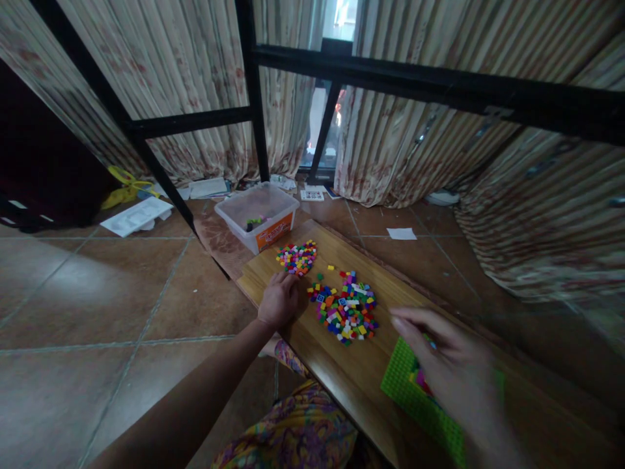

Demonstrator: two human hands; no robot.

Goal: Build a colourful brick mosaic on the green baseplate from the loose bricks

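My left hand rests at the near edge of a small heap of tiny toy bricks, its fingers curled together; whatever is under the fingertips is hidden. Blurred by motion, my right hand is over a green studded baseplate, thumb and forefinger drawn together at the tips. I cannot make out anything between them. Partly behind that hand, a few coloured bricks sit on the baseplate. Between my hands spreads a larger heap of mixed bricks, with a loose yellow brick beyond it.
A clear plastic tub with an orange label and a few pieces inside stands past the far end of the narrow wooden table. Black metal bars cross in front of curtains. Papers lie on the tiled floor.
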